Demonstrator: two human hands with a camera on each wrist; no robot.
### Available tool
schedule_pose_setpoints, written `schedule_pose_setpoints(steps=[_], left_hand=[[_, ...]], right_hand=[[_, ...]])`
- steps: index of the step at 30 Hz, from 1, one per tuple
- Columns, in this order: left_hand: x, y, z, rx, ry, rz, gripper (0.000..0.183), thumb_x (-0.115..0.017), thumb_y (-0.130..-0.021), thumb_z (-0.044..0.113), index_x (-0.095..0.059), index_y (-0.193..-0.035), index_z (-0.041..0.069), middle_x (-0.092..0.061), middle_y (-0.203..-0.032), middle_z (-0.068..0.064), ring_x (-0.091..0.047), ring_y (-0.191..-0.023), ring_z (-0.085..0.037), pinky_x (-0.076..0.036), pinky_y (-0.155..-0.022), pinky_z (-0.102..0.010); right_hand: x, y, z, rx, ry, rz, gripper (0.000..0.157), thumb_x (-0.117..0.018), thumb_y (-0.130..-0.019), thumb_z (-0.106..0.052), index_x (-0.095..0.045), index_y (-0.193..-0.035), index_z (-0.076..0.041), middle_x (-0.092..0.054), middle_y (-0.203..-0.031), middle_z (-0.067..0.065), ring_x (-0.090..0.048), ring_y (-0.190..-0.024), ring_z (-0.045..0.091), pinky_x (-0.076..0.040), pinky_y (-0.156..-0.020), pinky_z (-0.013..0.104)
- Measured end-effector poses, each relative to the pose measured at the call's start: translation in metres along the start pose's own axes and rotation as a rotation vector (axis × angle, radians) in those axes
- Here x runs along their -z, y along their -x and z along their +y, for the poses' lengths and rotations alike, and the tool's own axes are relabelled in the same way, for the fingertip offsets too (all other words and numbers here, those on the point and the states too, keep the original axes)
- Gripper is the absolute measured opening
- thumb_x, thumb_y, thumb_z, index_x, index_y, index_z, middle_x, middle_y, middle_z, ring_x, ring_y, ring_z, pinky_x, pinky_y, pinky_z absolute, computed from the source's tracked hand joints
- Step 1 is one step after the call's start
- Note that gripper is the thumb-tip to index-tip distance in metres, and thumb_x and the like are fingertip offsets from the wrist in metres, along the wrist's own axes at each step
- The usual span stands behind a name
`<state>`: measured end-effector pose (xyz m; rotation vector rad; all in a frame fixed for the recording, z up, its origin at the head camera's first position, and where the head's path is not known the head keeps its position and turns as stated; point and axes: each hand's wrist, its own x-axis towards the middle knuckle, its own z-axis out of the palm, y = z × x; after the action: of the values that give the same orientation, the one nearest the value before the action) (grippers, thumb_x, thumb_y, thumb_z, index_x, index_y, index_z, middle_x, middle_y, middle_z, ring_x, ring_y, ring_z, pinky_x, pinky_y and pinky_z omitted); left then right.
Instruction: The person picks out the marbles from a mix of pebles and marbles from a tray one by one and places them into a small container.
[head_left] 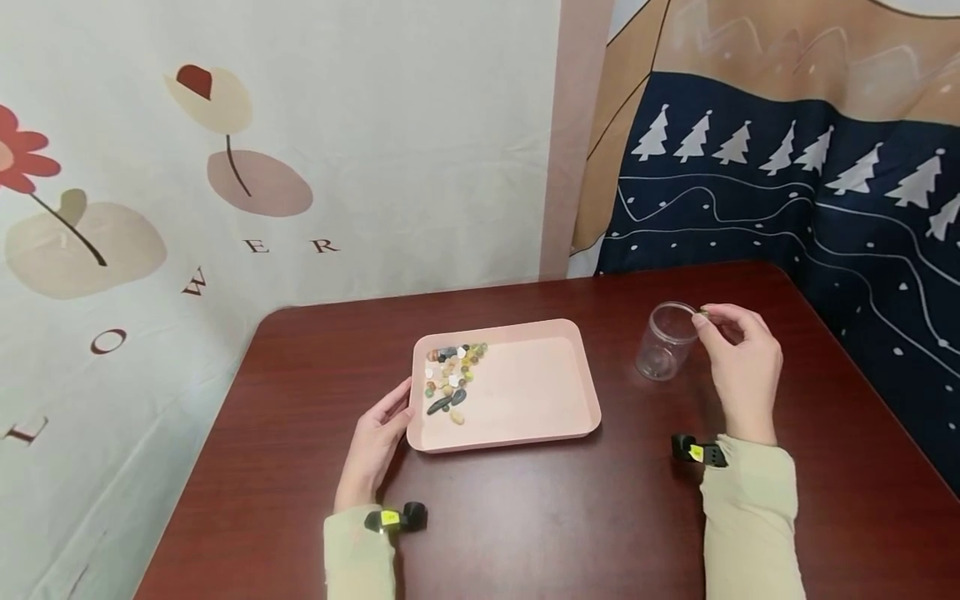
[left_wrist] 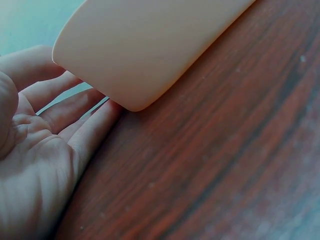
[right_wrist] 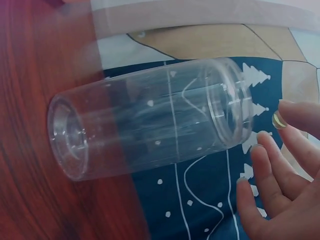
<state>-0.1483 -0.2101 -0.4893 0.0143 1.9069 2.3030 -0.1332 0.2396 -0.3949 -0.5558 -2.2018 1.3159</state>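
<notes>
A pink tray (head_left: 517,383) lies on the table with a cluster of small mixed stones (head_left: 450,375) along its left side. At the tray's left edge, my left hand (head_left: 378,437) touches the outer wall, fingers extended; their tips are partly hidden behind the tray in the left wrist view. A clear jar (head_left: 660,346) stands upright to the right of the tray, its mouth uncovered. Beside that mouth, my right hand (head_left: 742,354) pinches a small yellow-green stone (right_wrist: 279,120) between thumb and index finger. The other fingers of that hand are spread below, near the jar's rim.
The dark reddish-brown table (head_left: 540,517) runs back to a pale curtain (head_left: 420,150) with flower prints. Behind the jar hangs a dark blue cloth (head_left: 712,192) with white trees. Black wrist cameras (head_left: 405,517) sit on both sleeves.
</notes>
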Motion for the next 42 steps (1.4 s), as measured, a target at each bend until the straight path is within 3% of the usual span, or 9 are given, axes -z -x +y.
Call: schedule_pose_setpoints(steps=[5, 11, 26, 42], left_hand=[[0.000, 0.000, 0.000, -0.005, -0.001, 0.006, 0.047, -0.048, -0.088, -0.002, -0.040, -0.134, 0.003, -0.038, -0.138, -0.007, -0.035, -0.125, -0.017, -0.037, -0.094, -0.024], [0.001, 0.003, -0.002, -0.002, 0.021, 0.000, 0.048, -0.049, -0.087, -0.003, -0.039, -0.134, 0.002, -0.037, -0.138, -0.008, -0.035, -0.125, -0.018, -0.037, -0.094, -0.025], [0.001, 0.003, -0.002, 0.009, 0.033, 0.004, 0.048, -0.050, -0.087, -0.002, -0.039, -0.134, 0.003, -0.037, -0.138, -0.007, -0.034, -0.125, -0.016, -0.036, -0.095, -0.025], [0.000, -0.002, 0.000, 0.013, 0.029, 0.008, 0.047, -0.049, -0.088, -0.003, -0.040, -0.134, 0.004, -0.038, -0.138, -0.007, -0.035, -0.125, -0.016, -0.036, -0.095, -0.026]], right_hand=[[-0.003, -0.003, 0.004, -0.013, -0.019, -0.036, 0.033, -0.063, -0.080, -0.040, -0.066, -0.107, -0.022, -0.059, -0.110, -0.007, -0.055, -0.099, 0.009, -0.045, -0.081, 0.017], [-0.005, -0.002, 0.006, -0.047, -0.026, -0.071, 0.036, -0.063, -0.079, -0.041, -0.064, -0.110, -0.022, -0.061, -0.108, -0.004, -0.057, -0.095, 0.006, -0.045, -0.074, 0.012], [-0.006, -0.001, 0.013, -0.083, 0.013, -0.128, 0.041, -0.057, -0.081, -0.048, -0.061, -0.114, -0.024, -0.059, -0.109, 0.001, -0.053, -0.094, 0.011, -0.045, -0.072, 0.017], [-0.006, -0.004, 0.016, -0.082, -0.001, -0.134, 0.041, -0.057, -0.081, -0.047, -0.061, -0.113, -0.023, -0.059, -0.111, 0.002, -0.052, -0.094, 0.012, -0.045, -0.070, 0.017]])
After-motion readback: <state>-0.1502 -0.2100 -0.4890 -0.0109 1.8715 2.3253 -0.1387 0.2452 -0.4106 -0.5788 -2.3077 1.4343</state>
